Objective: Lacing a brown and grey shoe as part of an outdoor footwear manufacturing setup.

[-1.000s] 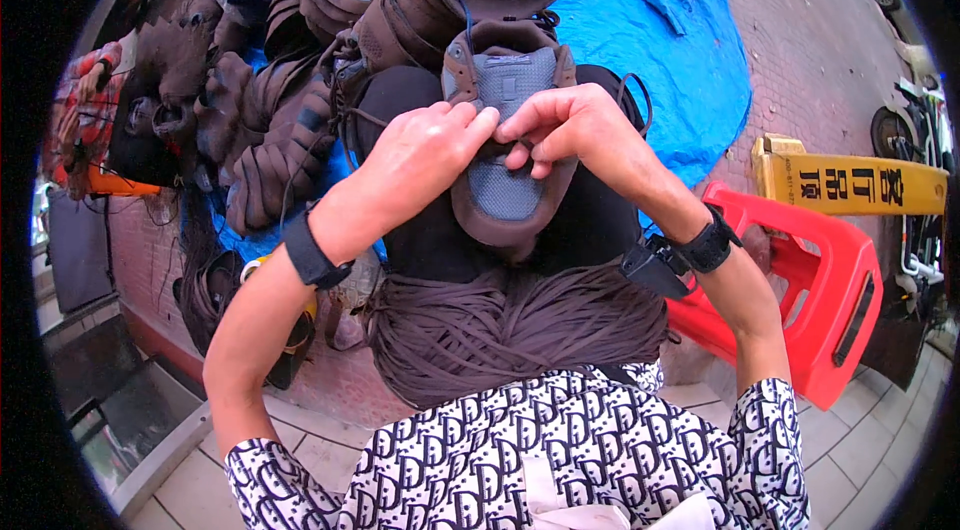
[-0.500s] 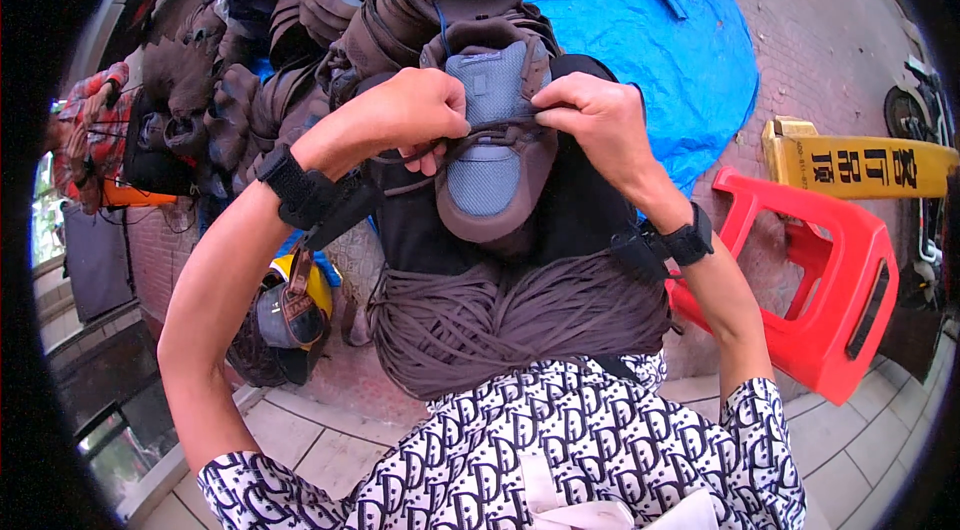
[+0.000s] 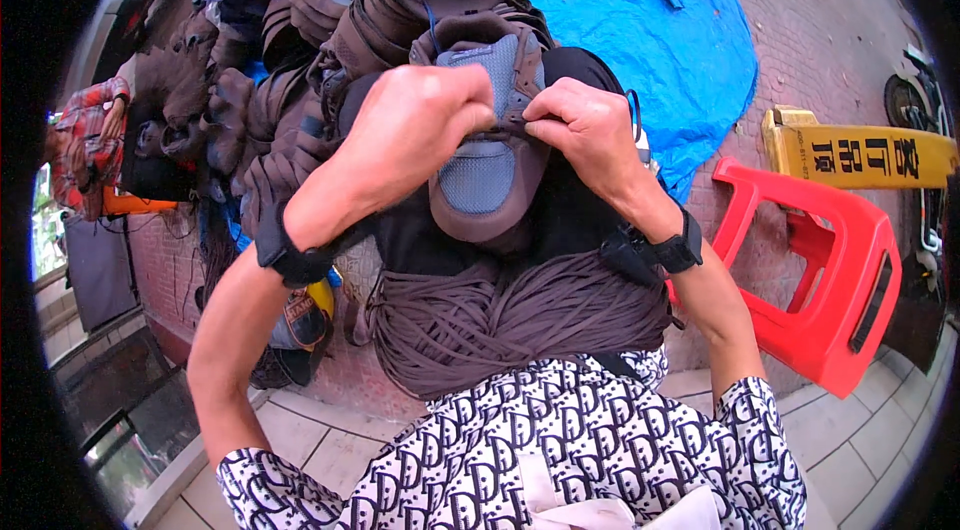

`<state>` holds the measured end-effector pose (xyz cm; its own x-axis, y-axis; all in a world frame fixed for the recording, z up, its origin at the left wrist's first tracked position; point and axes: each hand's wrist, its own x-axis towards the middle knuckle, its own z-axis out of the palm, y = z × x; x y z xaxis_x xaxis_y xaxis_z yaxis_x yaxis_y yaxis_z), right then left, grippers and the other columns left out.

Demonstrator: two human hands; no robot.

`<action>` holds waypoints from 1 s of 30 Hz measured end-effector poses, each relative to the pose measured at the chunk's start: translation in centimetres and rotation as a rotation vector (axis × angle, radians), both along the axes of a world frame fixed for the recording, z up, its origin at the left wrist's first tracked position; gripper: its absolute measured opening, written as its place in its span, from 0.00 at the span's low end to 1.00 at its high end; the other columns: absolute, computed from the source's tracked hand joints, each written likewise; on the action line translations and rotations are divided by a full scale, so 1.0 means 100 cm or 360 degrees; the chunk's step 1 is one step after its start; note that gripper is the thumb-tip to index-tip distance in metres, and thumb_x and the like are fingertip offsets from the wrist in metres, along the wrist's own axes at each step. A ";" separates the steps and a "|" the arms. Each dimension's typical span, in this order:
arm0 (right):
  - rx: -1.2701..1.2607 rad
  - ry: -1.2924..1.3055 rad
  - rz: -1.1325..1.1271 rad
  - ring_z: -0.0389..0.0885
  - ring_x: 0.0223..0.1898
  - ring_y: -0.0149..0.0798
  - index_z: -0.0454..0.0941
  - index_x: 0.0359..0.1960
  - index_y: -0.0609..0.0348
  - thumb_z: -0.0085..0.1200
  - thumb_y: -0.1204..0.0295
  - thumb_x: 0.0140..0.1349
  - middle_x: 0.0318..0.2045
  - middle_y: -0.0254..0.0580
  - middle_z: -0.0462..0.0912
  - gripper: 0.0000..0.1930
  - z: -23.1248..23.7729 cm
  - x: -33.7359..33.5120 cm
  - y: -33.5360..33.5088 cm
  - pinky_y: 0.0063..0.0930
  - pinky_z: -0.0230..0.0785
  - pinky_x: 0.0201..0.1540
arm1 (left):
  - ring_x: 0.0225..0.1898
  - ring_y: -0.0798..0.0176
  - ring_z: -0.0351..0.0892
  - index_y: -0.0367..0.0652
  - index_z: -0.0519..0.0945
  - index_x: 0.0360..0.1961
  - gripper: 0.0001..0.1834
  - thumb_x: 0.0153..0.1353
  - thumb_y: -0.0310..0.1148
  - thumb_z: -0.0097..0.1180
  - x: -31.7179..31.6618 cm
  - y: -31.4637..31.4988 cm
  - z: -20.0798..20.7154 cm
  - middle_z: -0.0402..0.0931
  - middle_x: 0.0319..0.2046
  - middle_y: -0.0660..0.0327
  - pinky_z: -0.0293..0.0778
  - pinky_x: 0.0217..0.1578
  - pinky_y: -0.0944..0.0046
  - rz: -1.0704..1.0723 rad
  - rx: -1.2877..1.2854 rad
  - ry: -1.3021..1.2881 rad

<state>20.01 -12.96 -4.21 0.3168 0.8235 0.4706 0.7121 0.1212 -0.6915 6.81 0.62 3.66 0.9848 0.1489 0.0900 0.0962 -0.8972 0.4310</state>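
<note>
A brown shoe upper (image 3: 487,215) with blue-grey mesh at the toe and tongue lies between my knees, toe toward me. A brown shoelace (image 3: 505,126) crosses it below the tongue. My left hand (image 3: 420,125) is closed in a pinch over the left side of the lacing; its back hides most of the lace there. At the right eyelet edge, my right hand (image 3: 582,128) pinches the lace between thumb and bent fingers. Across my lap lies a thick bundle of brown laces (image 3: 520,315).
Stacks of brown shoe uppers (image 3: 310,10) are piled ahead and to the left. A blue tarp (image 3: 640,40) covers ground ahead right. To the right are a red plastic stool (image 3: 840,270) and a yellow board (image 3: 870,155). Another person in a plaid sleeve (image 3: 95,130) is at far left.
My left hand has risen and moved right over the lacing, now covering more of the shoe upper. My right hand has shifted slightly, its fingers curled more tightly at the eyelet edge.
</note>
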 end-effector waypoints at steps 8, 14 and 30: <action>0.0024 -0.0271 -0.0013 0.74 0.20 0.43 0.71 0.18 0.57 0.51 0.75 0.43 0.17 0.41 0.71 0.02 0.005 -0.004 0.006 0.33 0.69 0.23 | 0.30 0.47 0.76 0.38 0.77 0.29 0.08 0.49 0.28 0.50 0.016 -0.006 -0.023 0.74 0.25 0.48 0.71 0.31 0.56 0.0232 -0.0084 0.0171; -0.0011 -0.0521 -0.0032 0.74 0.19 0.44 0.70 0.18 0.59 0.49 0.75 0.43 0.16 0.43 0.70 0.02 0.009 -0.005 0.003 0.33 0.69 0.21 | 0.30 0.48 0.76 0.37 0.78 0.29 0.09 0.47 0.29 0.48 0.020 -0.004 -0.029 0.75 0.25 0.48 0.72 0.32 0.57 0.0222 -0.0214 0.0267; -0.0054 -0.0507 -0.0002 0.75 0.19 0.47 0.71 0.17 0.60 0.47 0.76 0.45 0.17 0.45 0.71 0.03 0.010 0.001 0.005 0.36 0.69 0.21 | 0.31 0.49 0.76 0.39 0.77 0.29 0.09 0.47 0.30 0.50 0.019 -0.007 -0.030 0.75 0.26 0.50 0.71 0.32 0.58 0.0262 -0.0276 0.0212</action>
